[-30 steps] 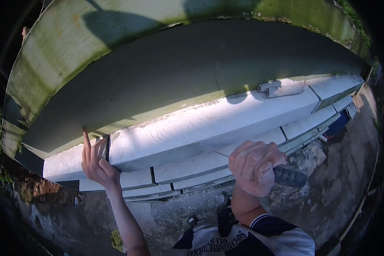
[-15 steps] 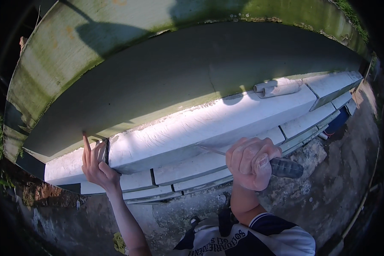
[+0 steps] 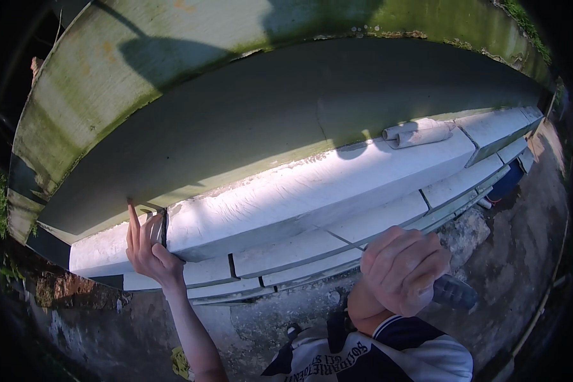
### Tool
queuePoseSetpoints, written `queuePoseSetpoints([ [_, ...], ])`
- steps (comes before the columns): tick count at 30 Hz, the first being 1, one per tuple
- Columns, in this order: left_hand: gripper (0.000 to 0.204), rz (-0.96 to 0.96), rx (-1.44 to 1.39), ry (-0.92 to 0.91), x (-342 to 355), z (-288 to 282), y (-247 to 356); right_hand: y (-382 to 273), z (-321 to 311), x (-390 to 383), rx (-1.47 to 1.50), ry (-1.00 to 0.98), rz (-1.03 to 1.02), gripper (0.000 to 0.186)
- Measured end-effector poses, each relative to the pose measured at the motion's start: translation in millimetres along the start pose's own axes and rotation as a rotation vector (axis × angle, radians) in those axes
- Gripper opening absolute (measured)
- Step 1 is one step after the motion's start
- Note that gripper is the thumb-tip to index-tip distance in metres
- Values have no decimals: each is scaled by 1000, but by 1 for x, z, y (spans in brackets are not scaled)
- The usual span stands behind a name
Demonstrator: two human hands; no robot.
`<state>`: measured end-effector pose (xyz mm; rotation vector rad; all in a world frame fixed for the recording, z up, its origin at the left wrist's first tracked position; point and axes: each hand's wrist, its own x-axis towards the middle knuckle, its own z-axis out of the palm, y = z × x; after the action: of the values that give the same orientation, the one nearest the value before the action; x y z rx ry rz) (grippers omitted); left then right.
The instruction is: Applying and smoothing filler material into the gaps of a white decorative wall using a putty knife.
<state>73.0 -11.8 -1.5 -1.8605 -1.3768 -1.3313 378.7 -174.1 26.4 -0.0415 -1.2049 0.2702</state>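
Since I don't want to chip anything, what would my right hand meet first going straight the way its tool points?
Likely the long white block, with the thin end of the dark-handled tool in your right hand leading; depth is unclear, so they may be touching.

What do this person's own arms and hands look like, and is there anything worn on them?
The left hand and right hand have no gloves, and the left forearm is bare. The right sleeve is short, dark navy and white, with pale stripes at its hem. The left sleeve is out of view.
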Motion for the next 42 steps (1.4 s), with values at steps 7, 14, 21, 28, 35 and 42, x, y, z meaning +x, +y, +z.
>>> queuePoseSetpoints([
  [7, 46, -16, 28, 1, -1, -2, -6, -2, -7, -10, 165, -52, 38, 33],
  [14, 45, -6, 13, 1, 0, -3, -12, 30, 20, -24, 38, 64, 153, 45],
  [21, 46, 1, 29, -6, -4, 0, -9, 26, 10, -13, -158, 56, 138, 48],
  [28, 49, 2, 2, 1, 0, -1, -3, 27, 12, -12, -150, 124, 187, 48],
  [35, 49, 5, -6, -6, 0, 0, 0, 13, 1, -13, -37, 71, 114, 47],
  [42, 47, 9, 12, 2, 2, 1, 1, 13, 9, -9, -130, 24, 135, 48],
])
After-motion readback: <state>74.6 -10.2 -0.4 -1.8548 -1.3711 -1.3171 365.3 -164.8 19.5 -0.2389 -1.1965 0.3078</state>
